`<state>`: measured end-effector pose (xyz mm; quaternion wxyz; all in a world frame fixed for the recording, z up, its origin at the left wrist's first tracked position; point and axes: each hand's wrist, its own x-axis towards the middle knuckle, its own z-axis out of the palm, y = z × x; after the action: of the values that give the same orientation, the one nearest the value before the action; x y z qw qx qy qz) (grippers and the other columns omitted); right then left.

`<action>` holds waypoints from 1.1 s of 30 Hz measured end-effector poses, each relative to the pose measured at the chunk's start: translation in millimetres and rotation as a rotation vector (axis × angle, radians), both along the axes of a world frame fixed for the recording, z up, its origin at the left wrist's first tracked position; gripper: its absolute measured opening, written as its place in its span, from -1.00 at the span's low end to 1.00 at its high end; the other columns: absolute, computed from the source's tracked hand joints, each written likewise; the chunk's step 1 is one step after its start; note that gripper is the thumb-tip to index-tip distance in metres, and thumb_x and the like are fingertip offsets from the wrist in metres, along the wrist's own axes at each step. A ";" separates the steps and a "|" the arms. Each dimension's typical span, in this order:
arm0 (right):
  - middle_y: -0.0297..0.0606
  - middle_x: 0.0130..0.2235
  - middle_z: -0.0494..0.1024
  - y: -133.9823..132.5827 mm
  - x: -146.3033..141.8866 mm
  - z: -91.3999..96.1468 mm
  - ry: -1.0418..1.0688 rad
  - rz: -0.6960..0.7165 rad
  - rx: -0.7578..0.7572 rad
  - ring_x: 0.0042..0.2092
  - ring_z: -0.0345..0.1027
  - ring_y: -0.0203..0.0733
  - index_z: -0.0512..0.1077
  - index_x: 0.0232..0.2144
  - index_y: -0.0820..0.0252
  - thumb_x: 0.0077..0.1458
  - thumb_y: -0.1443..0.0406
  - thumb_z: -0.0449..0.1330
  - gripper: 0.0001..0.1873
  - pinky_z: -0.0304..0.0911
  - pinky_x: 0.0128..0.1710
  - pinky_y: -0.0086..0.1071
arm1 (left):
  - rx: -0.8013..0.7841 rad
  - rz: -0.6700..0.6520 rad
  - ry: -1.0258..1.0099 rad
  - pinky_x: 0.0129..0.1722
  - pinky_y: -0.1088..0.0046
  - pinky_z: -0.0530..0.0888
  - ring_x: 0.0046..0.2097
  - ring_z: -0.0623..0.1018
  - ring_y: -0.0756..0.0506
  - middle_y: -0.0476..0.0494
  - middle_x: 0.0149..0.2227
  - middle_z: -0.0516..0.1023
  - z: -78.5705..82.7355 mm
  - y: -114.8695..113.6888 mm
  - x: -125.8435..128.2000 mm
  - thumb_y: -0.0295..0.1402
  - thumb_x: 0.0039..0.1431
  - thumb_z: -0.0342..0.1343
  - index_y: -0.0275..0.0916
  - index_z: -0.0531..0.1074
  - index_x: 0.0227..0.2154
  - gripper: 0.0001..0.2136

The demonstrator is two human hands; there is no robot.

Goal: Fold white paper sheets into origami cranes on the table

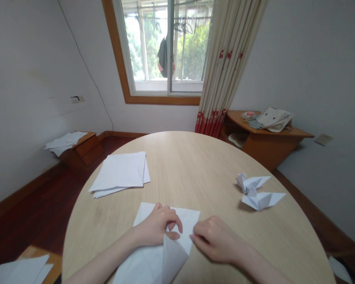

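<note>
A white sheet of paper [148, 260] lies at the table's near side, with a pointed flap [174, 256] on its right part folded up and over. My left hand [159, 225] rests on the sheet, fingers curled, its thumb against the tip of the flap. At the sheet's right edge is my right hand [213, 238], closed, with thumb and forefinger pinched at the paper's border. How much paper sits between those fingertips is hard to see. Over to the right stand two folded white paper figures [262, 200] with pointed ends, close together.
A stack of white paper sheets [121, 170] lies at the left of the round wooden table [189, 165]. More paper [23, 270] is at the lower left, off the table. A corner cabinet [263, 146] holds a cloth bag [274, 119]; a curtain [225, 67] hangs beside the window.
</note>
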<state>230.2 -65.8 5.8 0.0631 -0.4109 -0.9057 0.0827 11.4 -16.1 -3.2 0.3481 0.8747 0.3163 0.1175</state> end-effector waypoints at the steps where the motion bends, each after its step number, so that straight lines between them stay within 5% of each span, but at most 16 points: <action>1: -0.30 -0.55 0.53 -3.3 -3.4 -2.0 -0.017 0.048 0.002 -0.53 0.31 -0.30 0.38 -0.58 0.21 0.16 0.34 0.04 -0.71 -0.17 -0.53 -0.35 | -0.005 0.006 -0.001 -0.23 0.47 0.07 -0.33 0.38 0.05 0.18 -0.51 0.32 -0.5 0.1 -0.1 -0.45 -0.04 0.32 -0.12 0.48 -0.39 -0.84; 15: -0.34 -0.67 0.47 -12.6 -12.0 -23.6 0.044 0.207 0.164 -0.68 0.10 -0.38 0.37 -0.68 0.21 0.01 0.37 0.09 -0.74 -0.30 -0.56 -0.32 | -0.002 0.013 0.009 -0.22 0.45 0.07 -0.32 0.38 0.02 0.16 -0.50 0.34 3.8 -2.3 1.0 -0.49 -0.05 0.29 -0.16 0.48 -0.42 -0.86; 33: -0.31 -0.66 0.44 21.3 20.3 -18.2 0.070 -0.042 0.071 -0.62 0.18 -0.34 0.32 -0.72 0.21 0.11 0.38 0.02 -0.62 -0.20 -0.54 -0.36 | 0.020 -0.020 0.032 -0.22 0.43 0.08 -0.32 0.38 0.02 0.15 -0.49 0.36 3.2 -0.6 1.8 -0.44 0.00 0.24 -0.17 0.47 -0.44 -0.93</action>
<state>250.5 -44.6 -12.4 0.1111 -0.4240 -0.8966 0.0633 13.2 -16.7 0.0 0.3353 0.8830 0.3120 0.1030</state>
